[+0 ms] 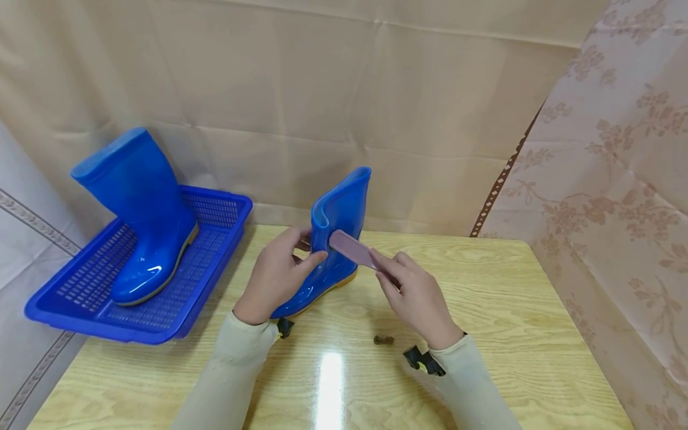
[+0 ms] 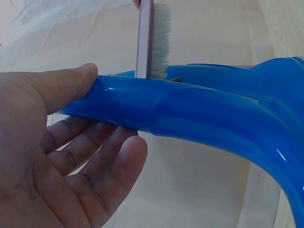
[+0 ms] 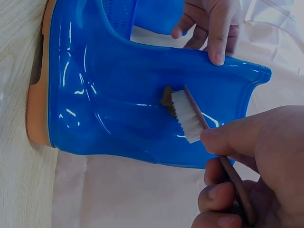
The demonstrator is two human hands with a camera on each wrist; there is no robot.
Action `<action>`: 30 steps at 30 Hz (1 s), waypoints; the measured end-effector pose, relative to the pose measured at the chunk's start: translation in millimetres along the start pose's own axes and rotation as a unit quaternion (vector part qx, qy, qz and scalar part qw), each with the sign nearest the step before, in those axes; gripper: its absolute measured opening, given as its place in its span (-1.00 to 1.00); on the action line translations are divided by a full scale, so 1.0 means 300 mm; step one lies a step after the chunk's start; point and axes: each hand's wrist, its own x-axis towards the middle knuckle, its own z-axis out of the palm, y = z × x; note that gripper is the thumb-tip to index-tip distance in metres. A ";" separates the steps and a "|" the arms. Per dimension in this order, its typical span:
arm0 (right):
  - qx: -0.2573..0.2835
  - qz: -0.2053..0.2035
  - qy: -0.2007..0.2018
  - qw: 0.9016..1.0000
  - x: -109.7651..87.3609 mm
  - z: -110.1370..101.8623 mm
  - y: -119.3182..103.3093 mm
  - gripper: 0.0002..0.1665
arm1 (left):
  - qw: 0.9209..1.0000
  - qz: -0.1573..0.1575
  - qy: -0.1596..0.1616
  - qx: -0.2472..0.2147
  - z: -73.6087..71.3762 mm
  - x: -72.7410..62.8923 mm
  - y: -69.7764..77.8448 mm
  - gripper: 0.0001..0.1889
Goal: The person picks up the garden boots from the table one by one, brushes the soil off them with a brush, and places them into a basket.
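A blue rubber boot with a tan sole stands on the table, its toe toward the near left. My left hand grips the front of its shaft, thumb on one side and fingers on the other. My right hand holds the handle of a mauve brush. In the right wrist view, the brush's white bristles are at a brown smear on the side of the shaft. From the left wrist, the brush's lower end is partly hidden behind the shaft.
A second blue boot stands in a blue plastic basket at the left. On the wooden table, a small brown clump lies near my right wrist. A beige cloth hangs behind, and a floral cloth hangs at the right.
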 end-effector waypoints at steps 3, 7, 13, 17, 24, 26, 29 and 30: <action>-0.009 0.008 -0.004 1.000 0.000 -0.001 0.004 -0.48 | 1.000 -0.003 0.002 0.003 -0.001 0.000 -0.001 -0.51; -0.016 0.015 -0.011 1.000 0.000 -0.002 0.006 -0.49 | 1.000 -0.002 0.002 0.004 -0.003 0.000 -0.003 -0.52; -0.007 0.002 -0.004 1.000 -0.003 0.002 0.007 -0.49 | 1.000 0.005 -0.001 0.006 -0.001 0.000 -0.005 -0.56; 0.001 -0.015 0.001 1.000 -0.004 0.005 0.006 -0.49 | 1.000 0.023 -0.009 0.004 0.003 0.001 -0.005 -0.56; 0.000 -0.015 -0.004 1.000 -0.002 0.004 0.007 -0.50 | 0.999 0.033 -0.031 -0.010 0.009 0.003 -0.013 -0.50; -0.002 -0.007 -0.008 1.000 -0.002 0.003 0.008 -0.50 | 0.998 0.021 -0.052 -0.024 0.013 0.003 -0.018 -0.47; -0.006 0.009 -0.014 1.000 0.000 -0.003 0.008 -0.51 | 0.995 0.002 -0.085 -0.052 0.020 0.000 -0.026 -0.44; -0.007 0.016 -0.016 1.000 0.001 -0.007 0.008 -0.51 | 0.994 -0.003 -0.091 -0.061 0.023 0.000 -0.029 -0.44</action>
